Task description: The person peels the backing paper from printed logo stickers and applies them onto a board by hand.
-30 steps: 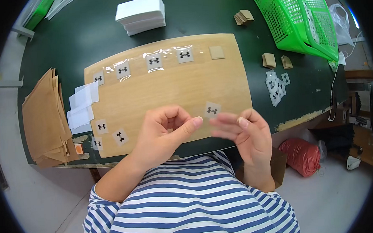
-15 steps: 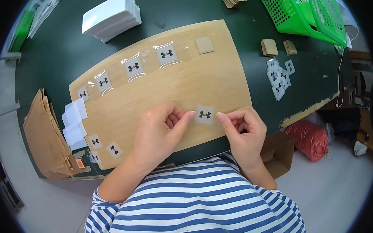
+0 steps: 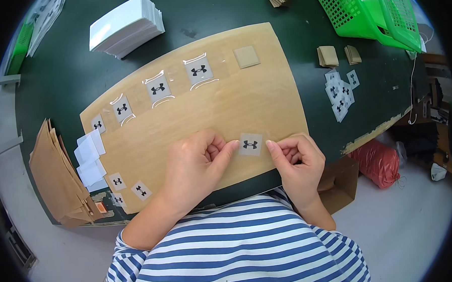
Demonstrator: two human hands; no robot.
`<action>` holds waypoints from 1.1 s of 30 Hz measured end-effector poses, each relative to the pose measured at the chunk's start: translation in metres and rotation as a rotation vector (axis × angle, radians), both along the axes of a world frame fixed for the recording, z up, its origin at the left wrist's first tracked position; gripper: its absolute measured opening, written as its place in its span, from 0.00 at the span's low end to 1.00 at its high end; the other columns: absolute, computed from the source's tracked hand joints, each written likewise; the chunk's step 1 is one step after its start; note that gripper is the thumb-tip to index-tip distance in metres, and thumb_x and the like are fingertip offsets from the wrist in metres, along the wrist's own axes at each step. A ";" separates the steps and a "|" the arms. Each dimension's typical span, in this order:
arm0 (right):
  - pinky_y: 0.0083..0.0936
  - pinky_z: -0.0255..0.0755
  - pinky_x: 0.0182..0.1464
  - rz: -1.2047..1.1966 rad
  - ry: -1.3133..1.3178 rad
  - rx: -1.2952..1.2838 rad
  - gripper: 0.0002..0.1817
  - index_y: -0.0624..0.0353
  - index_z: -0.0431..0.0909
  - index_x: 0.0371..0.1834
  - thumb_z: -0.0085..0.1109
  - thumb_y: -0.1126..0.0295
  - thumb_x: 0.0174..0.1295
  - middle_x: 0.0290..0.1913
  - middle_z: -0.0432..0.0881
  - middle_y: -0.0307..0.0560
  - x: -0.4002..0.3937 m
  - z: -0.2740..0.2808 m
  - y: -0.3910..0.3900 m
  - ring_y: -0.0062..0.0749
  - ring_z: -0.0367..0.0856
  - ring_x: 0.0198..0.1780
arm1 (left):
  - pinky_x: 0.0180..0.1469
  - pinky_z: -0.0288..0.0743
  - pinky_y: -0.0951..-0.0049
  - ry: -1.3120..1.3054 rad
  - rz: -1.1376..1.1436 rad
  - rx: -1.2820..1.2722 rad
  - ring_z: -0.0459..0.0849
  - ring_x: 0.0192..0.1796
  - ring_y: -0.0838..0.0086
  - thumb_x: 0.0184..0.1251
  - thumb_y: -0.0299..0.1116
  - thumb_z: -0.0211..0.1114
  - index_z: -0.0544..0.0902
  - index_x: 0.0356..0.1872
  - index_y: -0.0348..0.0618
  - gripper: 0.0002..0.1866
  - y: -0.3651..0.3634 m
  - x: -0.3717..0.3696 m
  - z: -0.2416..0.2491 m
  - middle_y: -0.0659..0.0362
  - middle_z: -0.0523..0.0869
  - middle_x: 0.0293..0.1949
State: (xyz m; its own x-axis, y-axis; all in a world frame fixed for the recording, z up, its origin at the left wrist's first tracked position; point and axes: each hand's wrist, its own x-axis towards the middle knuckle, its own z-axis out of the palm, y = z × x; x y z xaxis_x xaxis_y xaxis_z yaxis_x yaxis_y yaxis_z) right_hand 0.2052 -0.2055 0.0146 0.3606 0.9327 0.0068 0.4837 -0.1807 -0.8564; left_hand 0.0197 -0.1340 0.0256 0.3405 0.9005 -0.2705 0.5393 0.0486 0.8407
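Between my two hands is a small translucent logo sticker [image 3: 250, 144], square with a black mark, held above the wooden board [image 3: 209, 111]. My left hand [image 3: 199, 157] pinches its left edge between thumb and fingers. At its right edge, my right hand [image 3: 300, 155] is closed in the same kind of pinch; a clear margin there is hard to make out. Along the board's far edge lie several logo squares [image 3: 158, 88] under shiny clear film, and a plain tan square [image 3: 246, 57]. More loose logo stickers [image 3: 141, 190] lie near its left front corner.
White paper slips [image 3: 89, 159] overlap the board's left edge beside brown paper sheets [image 3: 61, 173]. A white card stack [image 3: 125, 27] stands behind. To the right are a logo sticker pile [image 3: 339, 94], tan card stacks [image 3: 327, 56] and a green basket [image 3: 351, 14].
The view has shifted slightly, so the board's left side and the hands appear a little lower. Both hands keep their pinch on the sticker.
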 end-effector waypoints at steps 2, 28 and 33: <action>0.14 0.58 0.22 0.016 -0.039 0.010 0.08 0.62 0.82 0.27 0.73 0.80 0.60 0.26 0.77 0.38 0.000 -0.001 0.000 0.18 0.63 0.21 | 0.20 0.62 0.85 0.027 -0.005 0.006 0.67 0.18 0.83 0.67 0.28 0.75 0.85 0.26 0.36 0.10 0.000 0.001 0.000 0.64 0.78 0.18; 0.11 0.69 0.30 0.216 0.393 -0.144 0.08 0.62 0.77 0.32 0.69 0.79 0.64 0.31 0.78 0.39 0.053 0.026 0.154 0.18 0.70 0.26 | 0.35 0.71 0.75 -0.030 -0.015 0.335 0.71 0.25 0.75 0.61 0.29 0.76 0.84 0.24 0.39 0.10 0.106 0.023 0.008 0.62 0.80 0.18; 0.12 0.67 0.30 0.310 0.244 -0.004 0.09 0.61 0.77 0.31 0.70 0.81 0.62 0.36 0.80 0.41 0.056 0.001 0.165 0.17 0.68 0.27 | 0.43 0.68 0.71 0.000 -0.070 0.453 0.70 0.29 0.72 0.59 0.27 0.75 0.83 0.24 0.42 0.09 0.126 0.024 -0.014 0.63 0.79 0.20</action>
